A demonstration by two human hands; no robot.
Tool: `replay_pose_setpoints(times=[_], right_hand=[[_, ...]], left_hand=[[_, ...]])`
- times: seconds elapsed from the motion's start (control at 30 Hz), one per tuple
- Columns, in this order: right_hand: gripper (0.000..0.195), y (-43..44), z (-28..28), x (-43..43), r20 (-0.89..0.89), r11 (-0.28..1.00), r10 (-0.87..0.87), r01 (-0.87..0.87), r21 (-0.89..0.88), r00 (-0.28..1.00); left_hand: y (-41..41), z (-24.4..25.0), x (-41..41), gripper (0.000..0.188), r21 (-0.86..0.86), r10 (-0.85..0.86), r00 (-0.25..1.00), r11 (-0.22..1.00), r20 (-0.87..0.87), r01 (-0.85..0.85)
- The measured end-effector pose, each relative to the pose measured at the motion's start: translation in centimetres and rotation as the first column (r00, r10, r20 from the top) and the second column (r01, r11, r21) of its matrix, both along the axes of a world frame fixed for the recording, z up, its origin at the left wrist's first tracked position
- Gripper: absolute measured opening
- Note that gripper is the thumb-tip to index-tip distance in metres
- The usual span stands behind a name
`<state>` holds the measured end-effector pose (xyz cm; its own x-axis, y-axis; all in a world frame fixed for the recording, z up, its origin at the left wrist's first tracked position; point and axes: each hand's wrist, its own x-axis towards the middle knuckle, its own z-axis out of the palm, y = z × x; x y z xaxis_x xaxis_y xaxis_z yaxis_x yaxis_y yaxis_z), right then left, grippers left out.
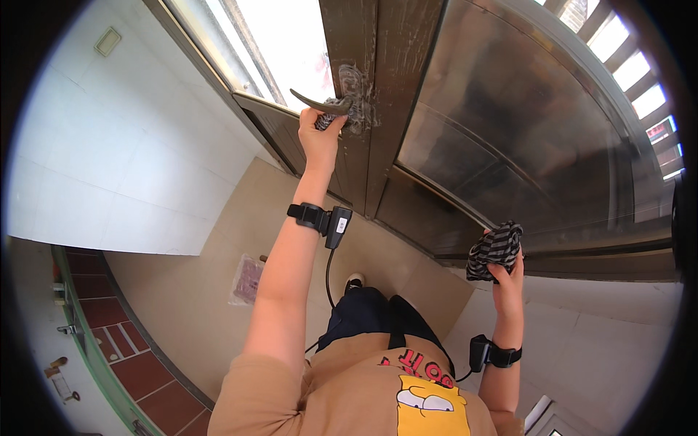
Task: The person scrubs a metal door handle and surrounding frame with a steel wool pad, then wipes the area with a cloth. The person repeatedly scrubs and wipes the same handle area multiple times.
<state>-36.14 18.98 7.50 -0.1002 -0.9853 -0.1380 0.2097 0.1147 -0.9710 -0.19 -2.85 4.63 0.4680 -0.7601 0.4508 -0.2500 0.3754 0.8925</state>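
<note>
My left hand [320,136] is raised to the edge of a dark brown metal door [401,60]. It pinches a bunched grey patterned cloth [325,121] against a curved lever handle [316,103]. Whitish suds or residue coat the handle's back plate [350,82] and streak the metal around it. Lower on the right, my right hand [508,283] grips a crumpled black-and-grey striped cloth [495,252]. That cloth is close to the bottom rail of the large glass pane [507,120]; whether it touches the rail, I cannot tell.
A bright gap [289,49] lies left of the door's edge. White wall [109,147] fills the left side. On the tan floor [174,294] lies a clear plastic packet [245,280]. A green-framed door [92,349] stands at lower left. Wrist devices with cables [334,226] are strapped to both forearms.
</note>
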Motion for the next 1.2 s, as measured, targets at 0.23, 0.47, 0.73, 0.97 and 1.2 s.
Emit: replay_pose_setpoints(times=[0.23, 0.47, 0.73, 0.97, 1.2], right_hand=[[0.077, -0.2, 1.1, 0.4, 0.001, 0.997, -0.058, 0.058, 0.051, 0.998], [0.078, -0.2, 2.0, 0.9, -0.063, 0.997, -0.025, 0.029, 0.067, 0.998], [0.076, 0.1, 2.1, 0.7, -0.053, 0.997, -0.046, 0.049, 0.052, 0.997], [0.075, 0.2, 2.3, 0.8, -0.065, 0.999, -0.043, 0.045, 0.027, 0.997], [0.073, 0.4, 2.3, 0.9, -0.061, 0.996, -0.069, 0.072, 0.043, 0.996]], left_hand=[[1.4, 0.8, -2.5, 0.023, -0.087, 0.073, 0.997, 0.994, 0.012, -0.072], [0.9, 1.8, -3.0, 0.021, -0.015, -0.038, 0.904, 0.999, -0.425, 0.035], [1.6, 1.7, -3.2, 0.021, -0.143, 0.055, 0.985, 0.989, 0.166, -0.031], [0.1, 1.8, -2.7, 0.018, 0.057, -0.08, 0.799, 0.988, -0.596, 0.141], [1.6, 2.3, -3.4, 0.02, -0.086, 0.006, 0.966, 0.996, 0.258, 0.017]])
